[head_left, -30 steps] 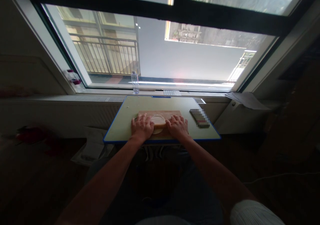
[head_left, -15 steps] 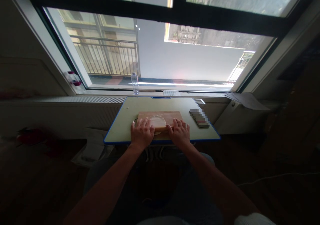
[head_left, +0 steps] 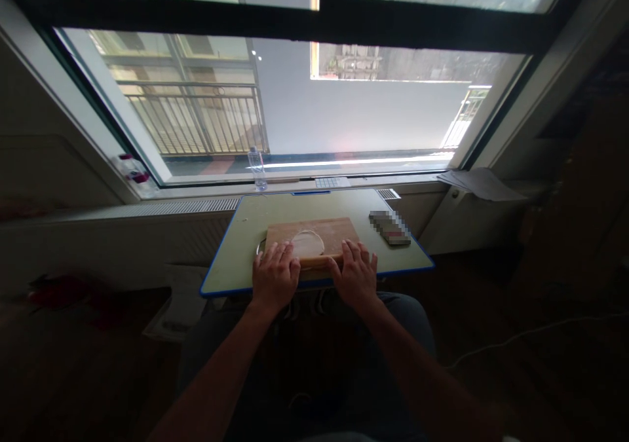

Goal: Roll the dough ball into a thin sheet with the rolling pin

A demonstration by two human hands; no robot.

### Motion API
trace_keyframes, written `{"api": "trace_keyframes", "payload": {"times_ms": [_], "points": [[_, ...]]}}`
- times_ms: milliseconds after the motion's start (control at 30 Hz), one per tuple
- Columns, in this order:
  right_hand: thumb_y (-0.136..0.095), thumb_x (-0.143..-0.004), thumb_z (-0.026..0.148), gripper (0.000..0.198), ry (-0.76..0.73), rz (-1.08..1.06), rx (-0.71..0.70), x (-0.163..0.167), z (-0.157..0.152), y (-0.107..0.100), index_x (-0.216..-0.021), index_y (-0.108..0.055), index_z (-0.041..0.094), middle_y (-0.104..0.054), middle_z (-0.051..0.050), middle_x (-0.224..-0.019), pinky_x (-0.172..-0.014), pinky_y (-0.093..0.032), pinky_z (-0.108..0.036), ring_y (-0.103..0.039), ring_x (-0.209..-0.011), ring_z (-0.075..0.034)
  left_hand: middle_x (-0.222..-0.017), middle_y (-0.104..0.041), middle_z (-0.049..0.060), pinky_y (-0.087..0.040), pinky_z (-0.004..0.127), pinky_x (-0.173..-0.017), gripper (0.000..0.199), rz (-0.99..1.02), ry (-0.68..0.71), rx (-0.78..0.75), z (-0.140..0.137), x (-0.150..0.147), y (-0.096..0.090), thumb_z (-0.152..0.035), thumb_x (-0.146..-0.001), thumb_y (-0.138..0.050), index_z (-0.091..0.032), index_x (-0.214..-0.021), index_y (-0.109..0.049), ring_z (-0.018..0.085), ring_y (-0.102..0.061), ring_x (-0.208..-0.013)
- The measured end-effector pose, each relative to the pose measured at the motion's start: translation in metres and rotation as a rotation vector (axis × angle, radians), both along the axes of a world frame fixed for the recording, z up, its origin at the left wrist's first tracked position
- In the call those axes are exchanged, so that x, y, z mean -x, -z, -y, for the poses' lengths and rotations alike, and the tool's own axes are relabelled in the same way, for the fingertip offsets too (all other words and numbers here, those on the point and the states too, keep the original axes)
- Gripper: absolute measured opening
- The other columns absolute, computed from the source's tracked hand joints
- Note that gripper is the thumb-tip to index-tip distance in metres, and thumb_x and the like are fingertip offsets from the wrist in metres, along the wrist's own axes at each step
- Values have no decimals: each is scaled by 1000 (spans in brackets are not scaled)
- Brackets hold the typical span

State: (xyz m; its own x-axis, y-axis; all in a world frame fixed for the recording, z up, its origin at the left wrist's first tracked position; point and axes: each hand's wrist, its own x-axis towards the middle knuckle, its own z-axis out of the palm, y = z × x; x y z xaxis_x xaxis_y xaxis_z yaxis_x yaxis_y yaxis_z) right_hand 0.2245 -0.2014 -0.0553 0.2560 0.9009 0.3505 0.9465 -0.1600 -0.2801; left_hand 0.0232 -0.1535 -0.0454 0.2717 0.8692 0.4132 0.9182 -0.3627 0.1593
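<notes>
A wooden rolling pin [head_left: 318, 261] lies across the near part of a wooden cutting board [head_left: 337, 230]. My left hand [head_left: 276, 273] is over the pin's left end, its fingers curved forward across it. The right end is under my right hand [head_left: 354, 273], with the thumb pointing inward along the pin. Between and just beyond my hands, a thin, round, pale sheet of dough [head_left: 308, 241] lies flat on the board, its near edge at the pin. Both ends of the pin are hidden by my hands.
The board rests on a small pale table [head_left: 230, 252] with a blue edge. A blurred-out dark oblong object [head_left: 390, 227] lies at its right. On the windowsill behind stand a clear plastic bottle [head_left: 257, 169] and, farther left, another bottle [head_left: 135, 170]. Papers [head_left: 479, 184] lie right.
My hands and the rolling pin have moved back toward me, uncovering more of the board and dough. The whole view has also tilted slightly.
</notes>
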Motion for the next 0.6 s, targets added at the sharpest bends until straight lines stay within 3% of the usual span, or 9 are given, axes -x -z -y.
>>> {"api": "trace_keyframes", "payload": {"times_ms": [367,600], "points": [[-39,-113,52,50,24,-36,-50,8,-20,-9,-142,-68,23,-56,-12,-161,-128,-17,-65,-34,-156,-34,-156,-64,6,-36,49,-124,49,56,-13,81,-21,0,-15,-36,-105,-40,-27,-142,-70,27,-54,-147],[-39,-112,48,44,-24,-68,-158,14,-7,6,-127,-75,27,-64,-7,-153,-127,-22,-54,-40,-151,-30,-152,-68,5,-26,55,-129,48,135,-31,58,-9,12,-10,-36,-107,-36,-29,-135,-74,28,-53,-148]]}}
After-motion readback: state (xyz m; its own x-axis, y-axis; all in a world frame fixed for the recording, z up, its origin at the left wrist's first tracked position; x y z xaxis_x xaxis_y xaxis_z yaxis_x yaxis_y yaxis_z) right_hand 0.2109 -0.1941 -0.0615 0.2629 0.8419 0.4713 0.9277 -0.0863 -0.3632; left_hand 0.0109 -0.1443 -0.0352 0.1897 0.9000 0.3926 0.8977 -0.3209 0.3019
